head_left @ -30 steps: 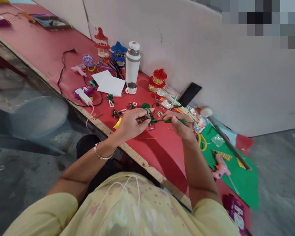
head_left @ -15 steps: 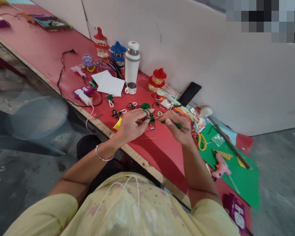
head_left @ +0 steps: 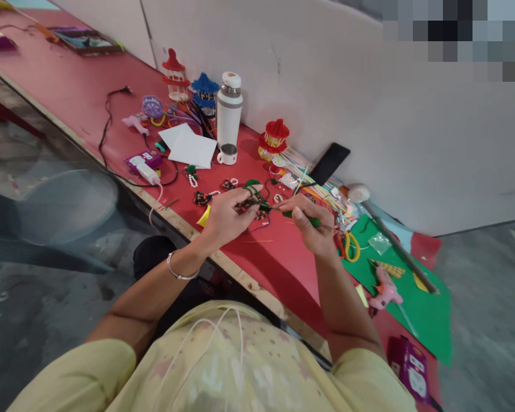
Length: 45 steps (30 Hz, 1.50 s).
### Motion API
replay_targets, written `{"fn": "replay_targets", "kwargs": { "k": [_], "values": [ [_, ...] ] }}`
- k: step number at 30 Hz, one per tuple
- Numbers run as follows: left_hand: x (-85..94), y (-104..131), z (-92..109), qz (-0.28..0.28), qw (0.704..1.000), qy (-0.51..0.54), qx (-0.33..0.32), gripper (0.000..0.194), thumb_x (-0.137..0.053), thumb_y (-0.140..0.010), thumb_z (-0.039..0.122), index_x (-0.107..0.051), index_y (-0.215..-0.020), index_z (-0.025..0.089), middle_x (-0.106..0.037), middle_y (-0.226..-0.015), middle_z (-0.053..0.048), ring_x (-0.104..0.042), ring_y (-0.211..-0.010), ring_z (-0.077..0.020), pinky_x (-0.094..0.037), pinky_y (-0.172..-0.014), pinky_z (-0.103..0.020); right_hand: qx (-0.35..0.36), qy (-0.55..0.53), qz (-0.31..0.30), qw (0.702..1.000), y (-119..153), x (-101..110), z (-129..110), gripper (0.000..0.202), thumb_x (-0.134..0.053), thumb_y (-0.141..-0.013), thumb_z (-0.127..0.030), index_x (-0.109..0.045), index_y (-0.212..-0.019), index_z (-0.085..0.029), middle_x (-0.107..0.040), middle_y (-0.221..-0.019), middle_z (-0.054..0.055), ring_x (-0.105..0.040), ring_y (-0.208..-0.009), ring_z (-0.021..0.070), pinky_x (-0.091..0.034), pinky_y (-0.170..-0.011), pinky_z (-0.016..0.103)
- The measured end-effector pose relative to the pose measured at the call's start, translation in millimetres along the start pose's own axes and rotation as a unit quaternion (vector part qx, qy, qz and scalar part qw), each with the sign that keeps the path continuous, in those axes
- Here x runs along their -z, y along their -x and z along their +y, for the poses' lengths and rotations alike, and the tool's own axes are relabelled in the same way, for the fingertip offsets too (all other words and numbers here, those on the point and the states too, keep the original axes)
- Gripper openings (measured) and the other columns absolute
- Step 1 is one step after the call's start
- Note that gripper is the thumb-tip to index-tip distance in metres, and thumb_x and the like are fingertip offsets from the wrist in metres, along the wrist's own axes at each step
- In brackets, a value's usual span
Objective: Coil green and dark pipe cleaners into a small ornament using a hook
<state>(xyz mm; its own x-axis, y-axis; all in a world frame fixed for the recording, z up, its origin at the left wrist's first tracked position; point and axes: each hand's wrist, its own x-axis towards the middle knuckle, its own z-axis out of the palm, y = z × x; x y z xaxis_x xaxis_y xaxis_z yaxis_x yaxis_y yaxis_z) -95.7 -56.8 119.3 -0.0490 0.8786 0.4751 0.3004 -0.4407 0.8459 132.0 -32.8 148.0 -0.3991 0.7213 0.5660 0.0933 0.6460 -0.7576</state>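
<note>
My left hand [head_left: 232, 214] pinches dark green yarn [head_left: 264, 207] over the red table, and a strand loops around its fingers. In my right hand [head_left: 311, 220] is a thin hook with a green handle [head_left: 312, 221]; its tip meets the yarn beside my left fingertips. Just behind my left hand lies a green yarn ball [head_left: 253, 183], partly covered. Small dark knotted pieces with white bead loops [head_left: 203, 198] rest to the left. A yellow scrap [head_left: 204, 217] lies close to my left hand.
A white bottle [head_left: 229, 114] and its cup [head_left: 228, 154] stand behind. White papers [head_left: 193, 149], a phone [head_left: 331, 163], yellow-handled scissors [head_left: 352, 246], a pink glue gun [head_left: 385, 292] and a green sheet [head_left: 429, 320] surround the work area. The wooden table edge [head_left: 257, 289] runs in front.
My left hand has shifted slightly left, its fingertips a little farther from my right hand. The green yarn lies differently between them, and my right hand still grips the hook.
</note>
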Motion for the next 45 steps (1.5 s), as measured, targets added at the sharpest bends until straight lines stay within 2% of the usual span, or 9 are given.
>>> {"fn": "replay_targets", "kwargs": {
  "k": [4,8,12,18,23,31,39,45],
  "values": [
    [1.0,-1.4,4.6,0.006,0.999,-0.028,-0.022,0.012,-0.070,-0.088,0.022,-0.078,-0.095,0.017,-0.083,-0.106,-0.009,-0.076,-0.086,-0.0190,-0.058,-0.071,-0.026,-0.005,-0.006,-0.012,1.000,-0.8,2.2,2.2,0.024,-0.062,-0.105,-0.040,-0.085,-0.109,-0.033,-0.085,-0.104,0.004,-0.077,-0.100,0.0256,-0.059,-0.093,0.046],
    [1.6,-1.8,7.7,0.013,0.998,-0.048,-0.039,0.017,-0.070,-0.088,0.022,-0.079,-0.100,0.017,-0.084,-0.106,-0.010,-0.076,-0.085,-0.0190,-0.058,-0.069,-0.026,-0.002,0.011,-0.014,1.000,-1.0,2.7,0.5,0.023,-0.063,-0.105,-0.039,-0.085,-0.109,-0.033,-0.085,-0.104,0.004,-0.077,-0.101,0.0251,-0.059,-0.094,0.046],
    [1.3,-2.2,8.5,0.019,0.997,-0.057,-0.058,0.020,-0.068,-0.089,0.023,-0.080,-0.104,0.017,-0.084,-0.101,-0.009,-0.078,-0.091,-0.0211,-0.060,-0.077,-0.028,0.010,0.036,-0.019,0.999,-0.6,1.6,-3.5,0.024,-0.062,-0.106,-0.037,-0.084,-0.112,-0.034,-0.085,-0.106,0.004,-0.076,-0.100,0.0249,-0.058,-0.093,0.046],
    [1.3,-2.1,9.2,0.029,0.996,-0.062,-0.053,0.023,-0.069,-0.088,0.023,-0.079,-0.108,0.018,-0.084,-0.104,-0.009,-0.078,-0.096,-0.0225,-0.062,-0.081,-0.031,0.033,0.074,-0.010,0.997,0.5,-2.2,-6.9,0.024,-0.061,-0.105,-0.039,-0.084,-0.110,-0.034,-0.085,-0.104,0.005,-0.076,-0.099,0.0268,-0.058,-0.092,0.049],
    [2.6,-1.7,9.1,0.017,0.998,-0.045,-0.043,0.006,-0.068,-0.087,0.018,-0.075,-0.088,0.018,-0.083,-0.119,-0.012,-0.078,-0.095,-0.0214,-0.061,-0.078,-0.030,0.021,0.044,-0.006,0.999,0.7,-1.6,-6.9,0.024,-0.060,-0.106,-0.036,-0.084,-0.111,-0.034,-0.085,-0.107,0.004,-0.076,-0.100,0.0256,-0.059,-0.093,0.048],
    [2.0,-2.1,9.8,0.017,0.998,-0.047,-0.024,0.006,-0.070,-0.085,0.018,-0.076,-0.086,0.019,-0.084,-0.119,-0.010,-0.077,-0.091,-0.0203,-0.059,-0.071,-0.027,0.011,0.042,-0.012,0.999,-0.7,-1.2,-7.3,0.026,-0.061,-0.105,-0.042,-0.085,-0.108,-0.033,-0.085,-0.103,0.005,-0.077,-0.097,0.0258,-0.059,-0.094,0.048],
    [0.5,-1.9,8.1,0.023,0.998,-0.036,-0.037,0.014,-0.069,-0.087,0.020,-0.079,-0.096,0.017,-0.084,-0.114,-0.011,-0.077,-0.089,-0.0200,-0.056,-0.067,-0.025,0.017,0.050,-0.005,0.999,-0.7,-1.9,-7.7,0.025,-0.060,-0.106,-0.038,-0.085,-0.110,-0.033,-0.085,-0.105,0.005,-0.075,-0.097,0.0254,-0.058,-0.090,0.046],
    [0.2,-0.9,5.9,0.023,0.999,-0.033,-0.029,0.022,-0.069,-0.087,0.019,-0.080,-0.105,0.018,-0.084,-0.110,-0.010,-0.078,-0.092,-0.0208,-0.060,-0.073,-0.027,0.013,0.053,0.005,0.999,-0.1,-4.0,-5.7,0.024,-0.061,-0.105,-0.040,-0.084,-0.107,-0.033,-0.085,-0.102,0.004,-0.075,-0.097,0.0255,-0.059,-0.090,0.046]
  ]
}}
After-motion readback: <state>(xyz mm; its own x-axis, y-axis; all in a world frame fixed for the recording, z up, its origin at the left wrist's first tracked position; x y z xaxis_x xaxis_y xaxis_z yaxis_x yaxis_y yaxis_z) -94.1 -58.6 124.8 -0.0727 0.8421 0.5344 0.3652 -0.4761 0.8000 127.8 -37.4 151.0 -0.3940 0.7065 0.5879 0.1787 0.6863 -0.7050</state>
